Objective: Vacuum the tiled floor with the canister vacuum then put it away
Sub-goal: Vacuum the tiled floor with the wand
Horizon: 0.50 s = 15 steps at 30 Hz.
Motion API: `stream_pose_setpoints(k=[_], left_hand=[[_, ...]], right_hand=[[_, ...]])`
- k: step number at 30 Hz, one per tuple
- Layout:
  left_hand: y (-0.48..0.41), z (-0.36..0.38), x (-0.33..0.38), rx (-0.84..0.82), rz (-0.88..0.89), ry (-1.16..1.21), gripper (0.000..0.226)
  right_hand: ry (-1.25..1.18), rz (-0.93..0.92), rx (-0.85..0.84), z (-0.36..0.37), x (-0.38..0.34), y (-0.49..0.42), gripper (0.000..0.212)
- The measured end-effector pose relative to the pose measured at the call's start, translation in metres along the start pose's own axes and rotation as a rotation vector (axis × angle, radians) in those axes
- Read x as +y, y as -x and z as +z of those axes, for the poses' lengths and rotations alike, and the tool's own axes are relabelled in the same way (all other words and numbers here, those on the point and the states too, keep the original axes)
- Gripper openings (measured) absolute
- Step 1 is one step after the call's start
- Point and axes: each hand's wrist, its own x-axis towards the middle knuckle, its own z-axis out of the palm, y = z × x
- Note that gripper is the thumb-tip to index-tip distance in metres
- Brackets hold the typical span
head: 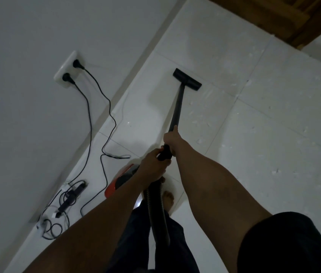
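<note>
A black vacuum wand [177, 104] runs from my hands down to a flat black floor head [187, 78] resting on the white tiled floor [274, 134] near the wall. My right hand [171, 137] grips the wand higher up. My left hand [152, 166] is closed around the black handle where the ribbed hose [156, 213] begins. The hose drops between my legs. The orange and white canister [121, 179] sits on the floor just left of my bare foot [168, 200], partly hidden by my left arm.
A white wall socket [68, 69] holds two black plugs, and their cables [104, 123] trail across the floor to the canister's left. A tangle of cords and a power strip [68, 201] lies by the wall. White specks dot the tiles at right. Wooden furniture [285, 16] stands top right.
</note>
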Motion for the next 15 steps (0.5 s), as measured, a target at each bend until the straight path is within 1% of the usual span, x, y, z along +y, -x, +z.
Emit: stream_pose_setpoints(k=[2, 4, 6, 8, 15], left_hand=[[-0.015, -0.004, 0.015, 0.008, 0.014, -0.069, 0.041], [-0.029, -0.007, 0.031, -0.02, 0.001, -0.064, 0.048], [-0.041, -0.009, 0.049, -0.052, -0.017, -0.03, 0.049], [-0.054, -0.012, 0.066, -0.069, -0.009, -0.031, 0.048], [-0.099, -0.038, 0.123, -0.125, -0.014, -0.024, 0.046]], right_hand=[[-0.073, -0.079, -0.019, -0.014, -0.012, 0.0, 0.073], [-0.055, -0.089, -0.018, -0.026, -0.026, -0.006, 0.071], [0.003, -0.027, -0.004, -0.034, -0.045, -0.016, 0.078], [-0.024, 0.035, 0.023, -0.04, -0.064, -0.027, 0.08], [-0.04, 0.057, 0.063, -0.056, -0.132, -0.053, 0.079]])
